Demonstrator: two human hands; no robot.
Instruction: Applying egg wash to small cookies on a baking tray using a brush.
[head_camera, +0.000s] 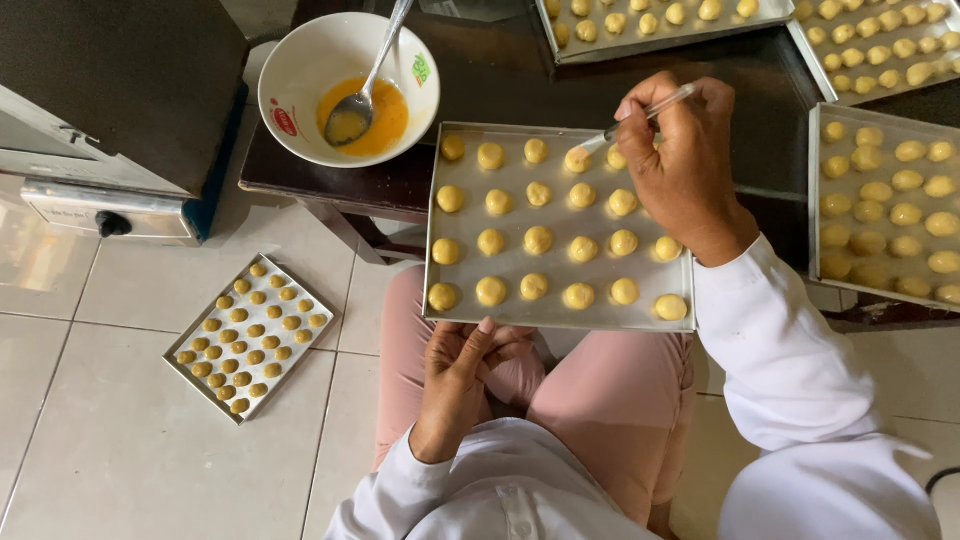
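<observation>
A metal baking tray (560, 312) with several round yellow dough balls rests half on my lap, half on a dark low table. My left hand (462, 372) grips its near edge from below, thumb on the rim. My right hand (680, 160) hovers over the tray's far right corner, shut on a thin clear-handled brush (640, 118). The brush tip touches a dough ball (578, 158) in the far row.
A white bowl (300, 70) of orange egg wash with a metal spoon (362, 95) sits on the dark table (500, 70) at the far left. More trays of dough balls lie at the right (884, 210) and far edge (660, 25). Another tray (250, 338) lies on the tiled floor beside a small oven (110, 110).
</observation>
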